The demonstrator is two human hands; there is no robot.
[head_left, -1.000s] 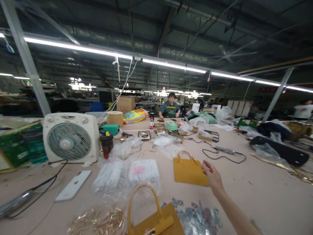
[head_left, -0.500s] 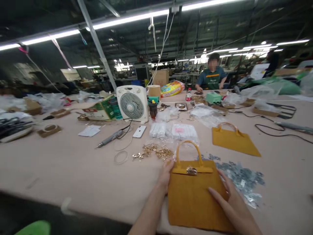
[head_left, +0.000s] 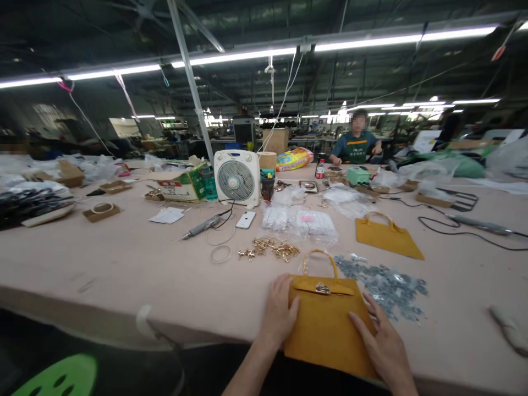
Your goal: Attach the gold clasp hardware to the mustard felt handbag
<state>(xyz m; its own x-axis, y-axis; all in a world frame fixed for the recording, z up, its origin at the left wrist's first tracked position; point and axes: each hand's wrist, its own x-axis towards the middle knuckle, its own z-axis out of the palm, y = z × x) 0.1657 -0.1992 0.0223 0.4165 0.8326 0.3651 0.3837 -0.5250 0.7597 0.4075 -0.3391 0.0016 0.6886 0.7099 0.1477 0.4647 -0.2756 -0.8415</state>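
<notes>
A mustard-yellow handbag panel (head_left: 325,324) with a looped handle and a metal clasp (head_left: 322,289) lies at the table's front edge, its lower part reaching past the edge. My left hand (head_left: 280,311) grips its left side, thumb on the front face. On the right side my right hand (head_left: 379,333) holds it, thumb on the front and fingers at the edge. Just beyond the right hand spreads a heap of small grey metal plates (head_left: 383,283). Gold-coloured metal fittings (head_left: 274,248) lie behind the panel. A second mustard panel with a handle (head_left: 385,239) rests farther right.
A white box fan (head_left: 237,177) stands mid-table. Near it lie a phone (head_left: 246,220), a corded electric screwdriver (head_left: 202,226) and plastic-wrapped packs (head_left: 313,225). Another corded tool (head_left: 480,223) is at the right. A co-worker (head_left: 357,140) sits across the table. A green stool (head_left: 61,377) is lower left.
The camera view has shifted, so the table items appear moved. My left hand has come farther onto the panel's front, its thumb now showing. Both hands still hold the panel.
</notes>
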